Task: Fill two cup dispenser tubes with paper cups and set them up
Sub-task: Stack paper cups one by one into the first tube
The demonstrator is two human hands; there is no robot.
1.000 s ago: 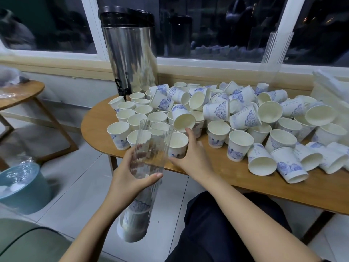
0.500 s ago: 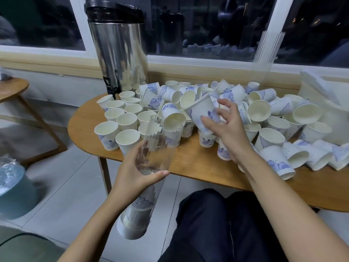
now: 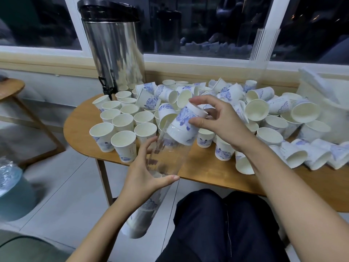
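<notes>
since the frame 0.5 s ago: right hand [image 3: 217, 121] is no longer lifting over the far pile; it now sits out from the near edge of the table [image 3: 81, 118], and its paper cup [image 3: 186, 125] meets the tube mouth. left hand [image 3: 145, 173] grips at much the same spot.

table: oval, wooden, used as reference for all places.
urn [image 3: 115, 53]: steel with a black lid, upright at the table's back left corner, by the window.
second tube [image 3: 264, 46]: clear, upright at the back of the table, right of centre.
held tube [image 3: 166, 157]: clear, tilted, upper end level with the table's near edge, lower end below the tabletop in front. stacked cups [image 3: 139, 218] show through its lower part.
loose cups [image 3: 256, 109]: white with blue print, heaped on their sides across the table's middle and right.
upright cups [image 3: 123, 142]: standing in rows on the table's left end, in front of the urn.
left hand: fingers spread round the tube's far side, thumb across its near side; it holds the tube.
right hand: thumb and fingertips pinch the paper cup near its base.
paper cup: open end tipped down, rim just inside the tube mouth.
</notes>
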